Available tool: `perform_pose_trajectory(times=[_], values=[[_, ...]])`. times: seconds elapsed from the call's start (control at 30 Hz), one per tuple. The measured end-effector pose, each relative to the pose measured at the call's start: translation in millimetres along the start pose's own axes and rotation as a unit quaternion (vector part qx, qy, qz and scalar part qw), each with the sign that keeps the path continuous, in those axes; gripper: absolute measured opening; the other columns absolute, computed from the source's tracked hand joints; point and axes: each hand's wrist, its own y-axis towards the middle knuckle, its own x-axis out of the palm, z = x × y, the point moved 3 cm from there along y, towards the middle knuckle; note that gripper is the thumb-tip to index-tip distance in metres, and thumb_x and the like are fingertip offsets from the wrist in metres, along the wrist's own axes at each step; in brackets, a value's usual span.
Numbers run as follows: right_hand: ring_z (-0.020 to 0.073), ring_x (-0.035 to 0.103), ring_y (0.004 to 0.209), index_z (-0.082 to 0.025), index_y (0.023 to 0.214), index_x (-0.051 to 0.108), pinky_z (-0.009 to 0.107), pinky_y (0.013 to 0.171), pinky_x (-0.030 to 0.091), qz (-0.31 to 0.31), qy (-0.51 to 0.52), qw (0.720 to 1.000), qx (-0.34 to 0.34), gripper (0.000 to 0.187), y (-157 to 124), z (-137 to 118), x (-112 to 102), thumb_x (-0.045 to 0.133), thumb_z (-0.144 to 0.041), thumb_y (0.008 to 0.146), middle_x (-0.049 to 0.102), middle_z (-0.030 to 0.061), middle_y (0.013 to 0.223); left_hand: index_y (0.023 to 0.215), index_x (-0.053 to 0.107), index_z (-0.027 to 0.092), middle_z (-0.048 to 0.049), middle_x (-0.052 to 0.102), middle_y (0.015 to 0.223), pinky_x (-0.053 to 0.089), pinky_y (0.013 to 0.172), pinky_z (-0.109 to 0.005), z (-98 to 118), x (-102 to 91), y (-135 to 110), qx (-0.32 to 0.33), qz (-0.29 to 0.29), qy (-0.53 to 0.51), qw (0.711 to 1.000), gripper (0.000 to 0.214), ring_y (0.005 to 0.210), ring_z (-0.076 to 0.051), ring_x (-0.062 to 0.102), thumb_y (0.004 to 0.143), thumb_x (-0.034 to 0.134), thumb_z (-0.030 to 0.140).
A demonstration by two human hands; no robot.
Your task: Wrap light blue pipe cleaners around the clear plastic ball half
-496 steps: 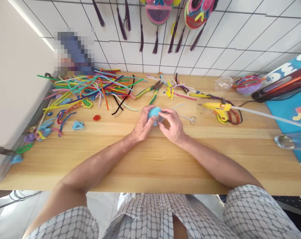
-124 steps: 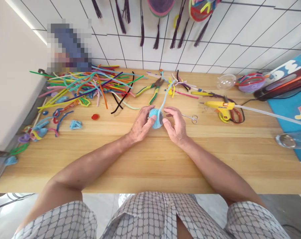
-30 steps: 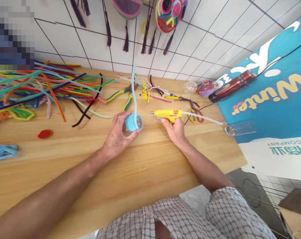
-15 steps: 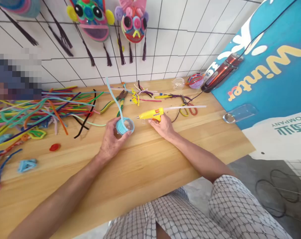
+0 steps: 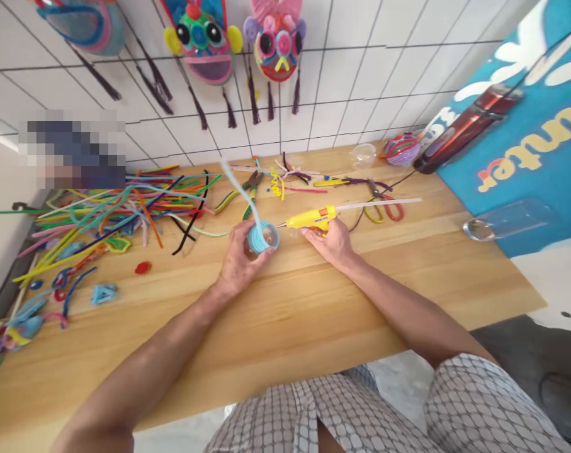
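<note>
My left hand is wrapped round a small clear cup coiled with light blue pipe cleaner. A loose end of the pipe cleaner sticks up from the coil and leans left. My right hand grips a yellow hot glue gun, with a long clear glue stick coming out of its back. The gun's metal nozzle points left and is at the cup's right rim; whether it touches, I cannot tell.
A heap of coloured pipe cleaners covers the table's left side. Pliers, scissors, a clear dome and a red bottle stand or lie toward the back. Decorated masks with tassels hang on the tiled wall.
The view has swung left, so everything appears further right. The gap between the glue gun's nozzle and the wrapped cup has narrowed. Both hands keep their holds.
</note>
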Motion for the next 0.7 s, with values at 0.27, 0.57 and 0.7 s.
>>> perform_pose_trajectory(times=[0.27,0.57,0.7], values=[[0.0293,0.081,0.08,-0.023,0.096,0.075,0.043,0.081,0.07,-0.006,-0.081,0.996,-0.039,0.04,-6,-3,3,0.081,-0.06,0.081,0.082,0.0109,0.088,0.155,0.046,0.029,-0.0158,0.057,0.155,0.053,0.126,-0.055,12,-3.2,1,0.059,-0.005,0.032,0.998,0.067,0.151,-0.033,0.057,0.1,0.08,0.047],[0.0325,0.08,0.09,-0.024,0.107,0.077,0.048,0.089,0.068,0.006,-0.171,0.979,-0.107,0.036,-10,7,7,0.077,-0.052,0.085,0.084,0.012,0.096,0.155,0.045,0.028,-0.0148,0.06,0.154,0.054,0.126,-0.056,13,-5.4,1,0.057,-0.038,0.031,0.997,0.069,0.15,-0.033,0.059,0.1,0.081,0.047],[0.0359,0.08,0.1,-0.023,0.114,0.076,0.051,0.092,0.068,0.019,-0.187,0.975,-0.123,0.04,-11,15,8,0.077,-0.051,0.085,0.085,0.014,0.105,0.156,0.044,0.029,-0.0153,0.057,0.158,0.059,0.12,-0.053,12,-4.7,-1,0.015,-0.055,0.014,0.998,0.07,0.151,-0.032,0.059,0.1,0.081,0.047]])
